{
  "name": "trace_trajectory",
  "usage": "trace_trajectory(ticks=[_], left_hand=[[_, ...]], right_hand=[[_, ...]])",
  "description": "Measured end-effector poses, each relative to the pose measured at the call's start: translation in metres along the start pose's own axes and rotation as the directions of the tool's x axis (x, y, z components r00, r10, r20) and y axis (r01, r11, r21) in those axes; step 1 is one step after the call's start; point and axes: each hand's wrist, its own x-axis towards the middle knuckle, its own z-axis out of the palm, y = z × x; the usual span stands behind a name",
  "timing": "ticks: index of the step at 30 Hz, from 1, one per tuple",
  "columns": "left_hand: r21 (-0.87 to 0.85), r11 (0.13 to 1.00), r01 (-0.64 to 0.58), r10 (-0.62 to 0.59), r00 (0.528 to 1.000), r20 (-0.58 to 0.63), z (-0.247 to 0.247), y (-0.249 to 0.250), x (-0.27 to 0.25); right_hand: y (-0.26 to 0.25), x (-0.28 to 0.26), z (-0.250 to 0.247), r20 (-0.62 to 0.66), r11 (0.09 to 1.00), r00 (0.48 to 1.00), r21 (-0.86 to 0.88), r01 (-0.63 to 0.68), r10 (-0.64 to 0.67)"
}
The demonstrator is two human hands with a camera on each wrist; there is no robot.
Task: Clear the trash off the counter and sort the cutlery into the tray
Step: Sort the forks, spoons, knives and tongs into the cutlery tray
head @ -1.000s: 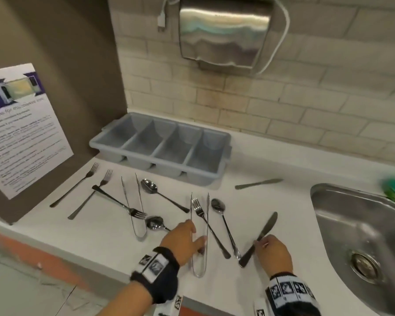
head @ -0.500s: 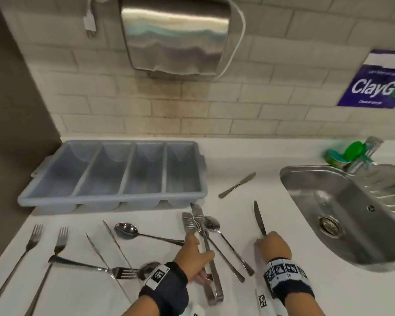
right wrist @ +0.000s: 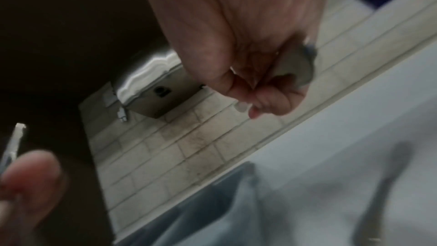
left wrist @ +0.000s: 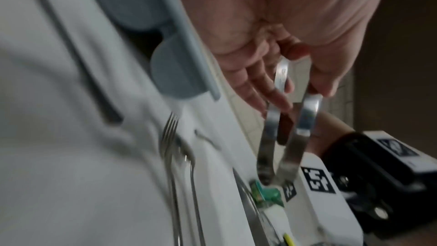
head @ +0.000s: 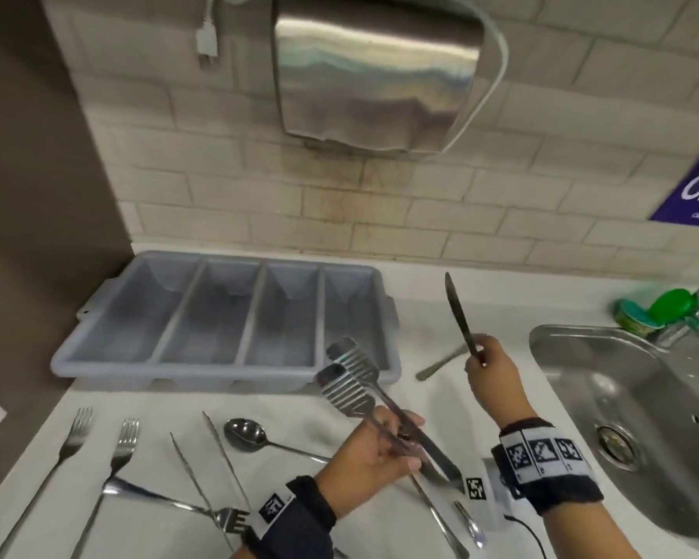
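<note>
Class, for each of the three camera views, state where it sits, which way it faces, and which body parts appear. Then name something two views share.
Head: worn high, facing forward and down at the grey four-compartment plastic tray; both hands show.
Left wrist: looks along the left hand gripping the slotted steel tongs.
Right wrist: looks along the right hand gripping the steel table knife, towards the tiled wall.
Shared: head and left wrist both show the tongs.

Pale brick-pattern tile wall [head: 380,219] runs across the far side, stained dark below a steel wall dispenser [head: 376,70] with a white cable [head: 489,94] looped beside it. A brown panel [head: 37,155] closes the left. A purple sign [head: 695,191] hangs far right, above a steel sink [head: 622,397] set in the white counter [head: 432,296].
</note>
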Motion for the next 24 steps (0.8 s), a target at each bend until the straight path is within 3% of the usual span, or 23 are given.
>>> trace_trajectory(ticks=[4, 6, 8, 11, 15, 17, 20, 22, 24], left_hand=[[0.221, 0.963, -0.151, 0.197, 0.959, -0.205, -0.028, 0.037, -0.008], [0.365, 0.920, -0.145, 0.260, 0.921, -0.289, -0.049, 0.050, -0.020], [0.444, 0.891, -0.096, 0.279, 0.887, -0.368, -0.069, 0.058, -0.033], [0.451, 0.890, -0.069, 0.295, 0.841, -0.454, -0.089, 0.062, -0.049], [0.397, 0.917, -0.044, 0.250, 0.838, -0.485, -0.098, 0.067, -0.052], [0.405, 0.914, 0.001, 0.217, 0.842, -0.493, -0.103, 0.075, -0.042], [0.514, 0.853, 0.093, 0.242, 0.802, -0.546, -0.117, 0.088, -0.012], [0.616, 0.758, 0.214, 0.252, 0.775, -0.580, -0.128, 0.097, 0.017], [0.683, 0.636, 0.360, 0.226, 0.759, -0.611, -0.139, 0.103, 0.051]], right_hand=[[-0.048, 0.031, 0.056, 0.259, 0.993, 0.960, 0.085, 0.084, -0.103], [-0.059, 0.044, 0.094, 0.362, 0.993, 0.925, 0.058, 0.101, -0.116], [-0.064, 0.053, 0.129, 0.472, 0.988, 0.878, -0.076, 0.132, -0.081], [-0.064, 0.059, 0.161, 0.586, 0.931, 0.810, -0.276, 0.240, -0.035], [-0.065, 0.062, 0.168, 0.678, 0.877, 0.735, -0.351, 0.328, -0.003], [-0.064, 0.062, 0.162, 0.671, 0.878, 0.741, -0.331, 0.346, -0.039], [-0.061, 0.050, 0.141, 0.574, 0.932, 0.798, -0.155, 0.326, -0.184], [-0.053, 0.033, 0.118, 0.421, 0.930, 0.844, -0.003, 0.367, -0.331], [-0.038, 0.011, 0.093, 0.245, 0.902, 0.871, 0.039, 0.430, -0.426]])
